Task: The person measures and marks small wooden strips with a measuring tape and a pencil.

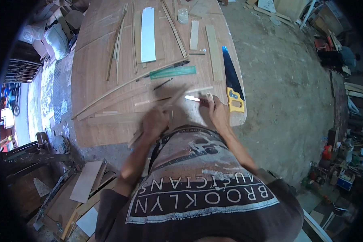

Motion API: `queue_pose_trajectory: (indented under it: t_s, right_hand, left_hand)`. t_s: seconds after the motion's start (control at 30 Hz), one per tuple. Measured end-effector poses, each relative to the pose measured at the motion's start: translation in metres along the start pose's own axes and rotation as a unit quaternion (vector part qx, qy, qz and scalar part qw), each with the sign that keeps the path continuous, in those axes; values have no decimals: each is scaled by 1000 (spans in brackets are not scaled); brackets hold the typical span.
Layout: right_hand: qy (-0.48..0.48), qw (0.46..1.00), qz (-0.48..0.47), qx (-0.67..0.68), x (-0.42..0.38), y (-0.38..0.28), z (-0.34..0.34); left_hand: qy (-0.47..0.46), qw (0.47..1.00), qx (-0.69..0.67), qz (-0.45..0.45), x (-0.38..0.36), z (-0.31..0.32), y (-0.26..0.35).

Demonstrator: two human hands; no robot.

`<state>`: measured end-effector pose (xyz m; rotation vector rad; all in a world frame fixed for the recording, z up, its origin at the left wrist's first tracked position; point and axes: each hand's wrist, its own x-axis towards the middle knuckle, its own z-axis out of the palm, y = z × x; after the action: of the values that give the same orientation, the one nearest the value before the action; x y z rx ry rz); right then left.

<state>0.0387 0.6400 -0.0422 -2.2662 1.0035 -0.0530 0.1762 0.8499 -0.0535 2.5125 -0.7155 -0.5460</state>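
On the workbench point(109, 133) lie one yellow-handled saw point(232, 84), one green ruler point(173, 72) and one white strip point(148, 34). The left hand point(154, 123) is closed around a thin wooden stick point(175, 97), blurred. The right hand point(218, 113) pinches a small blade point(192, 98) beside that stick.

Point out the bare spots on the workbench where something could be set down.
Bare board lies along the workbench's left edge, below the long curved strips. A small patch sits between the green ruler and the handsaw. It is crowded up the middle, around the white strip, and at the near edge by both hands.
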Motion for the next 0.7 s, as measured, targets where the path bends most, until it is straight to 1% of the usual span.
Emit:
queue_pose_trajectory:
  t_s: [0.03, 0.07, 0.1, 0.13, 0.17, 0.2, 0.23, 0.27, 0.3, 0.37, 0.4, 0.47, 0.5, 0.57, 0.63, 0.67, 0.7]
  right_hand:
    - [3, 1000, -4, 1, 9, -15, 1]
    - [14, 999, -27, 14, 9, -34, -3]
    - [29, 998, -50, 27, 10, -47, -10]
    - [61, 996, -56, 25, 12, -51, -17]
    - [69, 996, -56, 26, 16, -43, -18]
    - [68, 994, -52, 64, 26, -27, -17]
    - [65, 991, -51, 102, 38, -11, -13]
    - [39, 991, -60, 114, 52, 12, -4]
    - [18, 994, -38, 102, 63, 24, 3]
    - [-17, 998, -28, 52, 96, 69, 43]
    - [-13, 998, -35, 52, 106, 68, 47]
    - [-47, 998, -52, -4, 126, 63, 57]
    - [-48, 997, -59, -2, 145, 62, 64]
    - [33, 997, -72, 16, 184, 58, 75]
    - [140, 987, -83, -7, 189, 23, 49]
    - [142, 986, -84, -5, 190, 10, 38]
    - [128, 979, -114, 107, 193, -3, 28]
  left_hand:
    - [-8, 1000, 7, 7, 1, 3, 28]
    - [-23, 1000, 16, 13, -2, 5, 42]
    - [-23, 999, 19, 18, 1, 4, 42]
    - [-31, 999, 36, 3, 9, 4, 42]
    - [-38, 998, 50, -14, 15, 5, 42]
    - [-30, 998, 47, -11, 26, 8, 31]
    - [9, 1000, 14, -21, 39, 10, 9]
    - [46, 998, -18, -34, 44, 8, -8]
    - [54, 998, -17, -35, 43, -2, -14]
    - [45, 998, -32, -9, 42, -20, -16]
    - [52, 998, -33, -7, 43, -20, -16]
    - [20, 994, -105, -2, 43, -20, -19]
    - [27, 994, -104, -5, 41, -21, -18]
    - [45, 986, -157, 39, 38, -19, -12]
    - [50, 981, -179, 52, 32, -20, -8]
    - [59, 976, -203, 58, 31, -18, -8]
    - [68, 969, -227, 64, 31, -18, -8]
